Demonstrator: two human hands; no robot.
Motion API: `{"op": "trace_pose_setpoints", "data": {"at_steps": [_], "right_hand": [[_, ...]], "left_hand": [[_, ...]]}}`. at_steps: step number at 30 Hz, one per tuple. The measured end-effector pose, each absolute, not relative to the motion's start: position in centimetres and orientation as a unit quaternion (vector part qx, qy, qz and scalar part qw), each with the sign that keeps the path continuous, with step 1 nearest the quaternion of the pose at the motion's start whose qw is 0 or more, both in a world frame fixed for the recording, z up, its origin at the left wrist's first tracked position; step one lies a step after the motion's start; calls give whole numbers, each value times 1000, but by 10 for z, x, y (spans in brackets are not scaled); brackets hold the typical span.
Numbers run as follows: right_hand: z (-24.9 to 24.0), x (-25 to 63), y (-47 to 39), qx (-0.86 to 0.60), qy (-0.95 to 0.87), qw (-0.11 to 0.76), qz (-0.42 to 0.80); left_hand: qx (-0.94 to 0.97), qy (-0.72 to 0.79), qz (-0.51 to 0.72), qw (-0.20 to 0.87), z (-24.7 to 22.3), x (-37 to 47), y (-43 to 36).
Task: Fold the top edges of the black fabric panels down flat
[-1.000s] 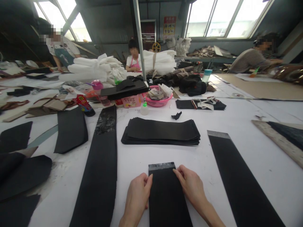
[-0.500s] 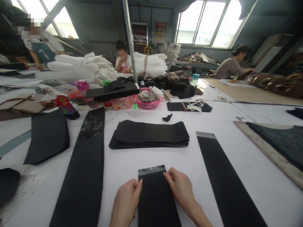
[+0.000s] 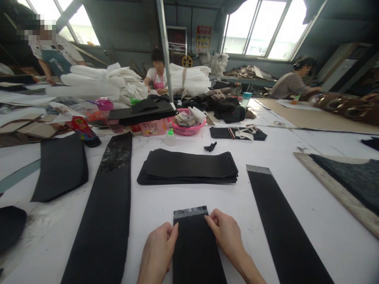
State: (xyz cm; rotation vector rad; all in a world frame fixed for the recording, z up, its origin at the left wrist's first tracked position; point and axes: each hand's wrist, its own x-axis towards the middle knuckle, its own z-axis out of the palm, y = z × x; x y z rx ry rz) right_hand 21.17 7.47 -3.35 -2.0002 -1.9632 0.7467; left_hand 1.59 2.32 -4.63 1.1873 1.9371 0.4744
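A long black strip of sheet material (image 3: 194, 248) lies in front of me, with a shiny greyish band across its far end. My left hand (image 3: 158, 250) pinches the strip's left edge between thumb and fingers, just below that band. On the opposite edge my right hand (image 3: 226, 234) pinches it near the far corner. Beyond the strip sits a stack of black panels (image 3: 188, 167). To the right lies another black strip (image 3: 287, 225) with a similar grey end. On the left is a wide stack of black strips (image 3: 100, 221), its far end dark and glossy.
Farther back are a small green-capped bottle (image 3: 170, 137), a pink basin (image 3: 189, 128) with scraps, a pink box (image 3: 154, 128) and a red tube (image 3: 84, 132). A metal post (image 3: 166, 51) rises behind them. Several people sit or stand around the far side of the table (image 3: 213, 205).
Both hands keep their pinch on the strip, almost unmoved. The view has shifted very slightly. The person behind the post has lowered a hand from near the head.
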Motion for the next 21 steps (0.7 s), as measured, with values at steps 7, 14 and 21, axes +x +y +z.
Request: {"op": "trace_pose_setpoints", "data": {"at_steps": [7, 14, 21], "right_hand": [[-36, 213, 74, -680, -676, 131, 254], [-33, 214, 77, -682, -675, 102, 262], [-33, 213, 78, -683, -674, 96, 267]], "left_hand": [[475, 766, 189, 391, -46, 16, 24], [489, 771, 181, 365, -36, 19, 25], [492, 777, 182, 350, -34, 20, 26]]}}
